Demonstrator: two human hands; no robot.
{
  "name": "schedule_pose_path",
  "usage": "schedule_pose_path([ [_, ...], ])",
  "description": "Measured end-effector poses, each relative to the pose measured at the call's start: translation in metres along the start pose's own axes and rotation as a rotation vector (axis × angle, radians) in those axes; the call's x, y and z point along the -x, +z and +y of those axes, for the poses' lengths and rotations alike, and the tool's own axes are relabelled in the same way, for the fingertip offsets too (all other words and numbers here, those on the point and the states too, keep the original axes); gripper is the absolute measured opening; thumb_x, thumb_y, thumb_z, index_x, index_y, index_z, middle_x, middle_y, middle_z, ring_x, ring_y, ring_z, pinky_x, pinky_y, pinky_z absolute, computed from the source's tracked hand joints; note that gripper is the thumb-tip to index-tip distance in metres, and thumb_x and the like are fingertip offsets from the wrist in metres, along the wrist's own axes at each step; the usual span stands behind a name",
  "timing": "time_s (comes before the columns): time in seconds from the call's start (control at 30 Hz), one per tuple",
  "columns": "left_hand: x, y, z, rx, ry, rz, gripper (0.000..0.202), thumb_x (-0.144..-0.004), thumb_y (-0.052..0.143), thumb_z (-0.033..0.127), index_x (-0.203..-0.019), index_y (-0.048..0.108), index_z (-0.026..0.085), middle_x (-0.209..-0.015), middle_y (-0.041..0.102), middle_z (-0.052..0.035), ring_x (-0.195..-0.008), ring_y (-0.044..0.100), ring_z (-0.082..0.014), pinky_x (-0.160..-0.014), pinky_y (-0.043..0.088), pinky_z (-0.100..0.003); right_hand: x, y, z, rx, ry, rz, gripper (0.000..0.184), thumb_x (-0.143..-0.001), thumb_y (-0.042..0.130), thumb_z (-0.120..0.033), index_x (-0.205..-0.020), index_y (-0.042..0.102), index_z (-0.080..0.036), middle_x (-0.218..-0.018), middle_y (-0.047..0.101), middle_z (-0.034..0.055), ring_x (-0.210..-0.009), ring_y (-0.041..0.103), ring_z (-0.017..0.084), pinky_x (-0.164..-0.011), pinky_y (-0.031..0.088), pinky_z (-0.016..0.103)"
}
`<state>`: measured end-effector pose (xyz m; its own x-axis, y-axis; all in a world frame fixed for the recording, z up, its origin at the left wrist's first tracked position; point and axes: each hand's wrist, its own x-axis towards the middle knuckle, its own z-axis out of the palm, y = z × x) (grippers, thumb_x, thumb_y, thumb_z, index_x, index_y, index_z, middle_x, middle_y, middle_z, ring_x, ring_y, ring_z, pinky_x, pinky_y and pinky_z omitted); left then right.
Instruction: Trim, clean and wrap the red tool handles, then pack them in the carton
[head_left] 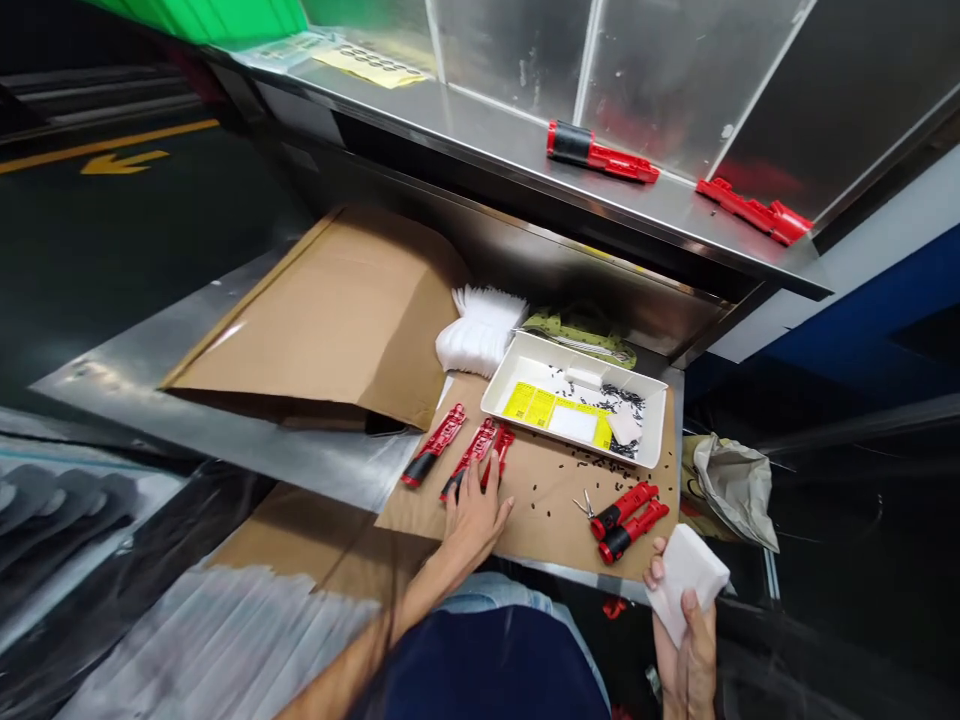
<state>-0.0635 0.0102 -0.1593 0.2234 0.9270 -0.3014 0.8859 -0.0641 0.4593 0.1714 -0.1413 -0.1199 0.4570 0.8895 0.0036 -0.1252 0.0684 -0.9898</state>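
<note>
My left hand (474, 512) lies spread, fingers apart, on a red plastic handle (471, 455) near the front edge of the brown cardboard sheet (551, 505) under my work. My right hand (686, 650) grips a smooth white foam block (688, 578), just off that sheet's front right corner.

Left of my hand lies a red handle with a black grip (433, 447). Toward the right edge sit small steel snips (583, 505) and two more red-and-black handles (628, 525), with tiny black plastic bits (592, 465) scattered across the cardboard.

At the back, a white plastic tray (517, 355) holds more black bits and a yellow printed label (529, 405), its wording too small to read. Behind it bulges a fringed white stack (480, 330). Above, two red moulded pieces (600, 155) rest on a brushed steel shelf (487, 130), near a yellow sheet printed with circles (367, 65).
</note>
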Motion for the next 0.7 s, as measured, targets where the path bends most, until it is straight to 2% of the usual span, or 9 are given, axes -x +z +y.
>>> schedule_pose_path([
  [0.03,0.000,0.006,0.007,-0.002,0.043,0.012,0.063,-0.097,0.035,0.031,-0.152,0.027,0.002,-0.153,0.029,-0.0320,-0.142,0.027,-0.0450,-0.112,0.024,-0.059,-0.001,-0.003,-0.002,-0.040,0.025,0.057,0.038,-0.096,0.038,-0.044,-0.131,0.052,-0.038,-0.106,0.065,0.0074,-0.080,0.063,0.025,-0.063,0.056,0.040],
  [0.07,-0.002,0.013,0.017,0.000,0.100,0.008,0.060,-0.096,0.037,0.032,-0.150,0.033,0.005,-0.152,0.033,-0.0286,-0.142,0.030,-0.0415,-0.113,0.026,-0.056,-0.001,-0.006,-0.003,-0.098,0.059,0.135,0.037,-0.095,0.042,-0.044,-0.129,0.055,-0.037,-0.106,0.065,0.0065,-0.082,0.064,0.024,-0.065,0.057,0.038],
  [0.13,-0.006,0.031,0.042,0.010,0.240,-0.028,0.051,-0.096,0.042,0.034,-0.142,0.047,0.014,-0.140,0.051,-0.0195,-0.131,0.045,-0.0325,-0.108,0.037,-0.046,-0.001,-0.011,-0.005,-0.233,0.136,0.298,0.039,-0.088,0.053,-0.046,-0.124,0.060,-0.033,-0.105,0.067,0.0049,-0.083,0.064,0.022,-0.069,0.057,0.035],
  [0.2,-0.013,0.053,0.071,0.014,0.353,-0.057,0.042,-0.095,0.048,0.036,-0.133,0.056,0.020,-0.125,0.061,-0.0119,-0.120,0.052,-0.0270,-0.101,0.042,-0.041,0.002,-0.016,-0.006,-0.317,0.182,0.409,0.043,-0.083,0.058,-0.047,-0.123,0.062,-0.031,-0.105,0.068,0.0042,-0.084,0.065,0.021,-0.072,0.058,0.035],
  [0.3,-0.023,0.084,0.109,-0.012,0.410,-0.054,0.037,-0.093,0.053,0.042,-0.117,0.064,0.015,-0.117,0.062,-0.0126,-0.114,0.054,-0.0281,-0.096,0.043,-0.043,0.008,-0.023,-0.003,-0.328,0.192,0.473,0.048,-0.082,0.057,-0.049,-0.126,0.061,-0.029,-0.105,0.069,0.0051,-0.086,0.066,0.022,-0.074,0.058,0.036],
  [0.37,-0.026,0.099,0.125,-0.029,0.414,-0.042,0.036,-0.092,0.056,0.044,-0.108,0.065,0.013,-0.116,0.061,-0.0129,-0.112,0.054,-0.0281,-0.095,0.043,-0.045,0.011,-0.028,0.000,-0.328,0.202,0.505,0.048,-0.082,0.057,-0.050,-0.125,0.062,-0.027,-0.103,0.070,0.0052,-0.085,0.066,0.022,-0.076,0.058,0.038],
  [0.53,-0.028,0.116,0.132,-0.004,0.401,-0.024,0.027,-0.091,0.060,0.034,-0.109,0.063,0.014,-0.119,0.061,-0.0113,-0.114,0.054,-0.0274,-0.099,0.041,-0.047,0.010,-0.046,0.015,-0.283,0.226,0.558,0.047,-0.083,0.061,-0.051,-0.121,0.063,-0.023,-0.101,0.072,0.0052,-0.090,0.067,0.021,-0.081,0.057,0.036],
  [0.7,-0.027,0.113,0.127,0.146,0.365,-0.041,0.024,-0.091,0.058,0.025,-0.112,0.061,0.013,-0.128,0.058,-0.0147,-0.124,0.049,-0.0308,-0.105,0.035,-0.054,-0.010,-0.057,0.049,-0.210,0.255,0.579,0.052,-0.081,0.065,-0.051,-0.121,0.061,-0.018,-0.112,0.070,0.0093,-0.099,0.066,0.021,-0.080,0.055,0.034],
])
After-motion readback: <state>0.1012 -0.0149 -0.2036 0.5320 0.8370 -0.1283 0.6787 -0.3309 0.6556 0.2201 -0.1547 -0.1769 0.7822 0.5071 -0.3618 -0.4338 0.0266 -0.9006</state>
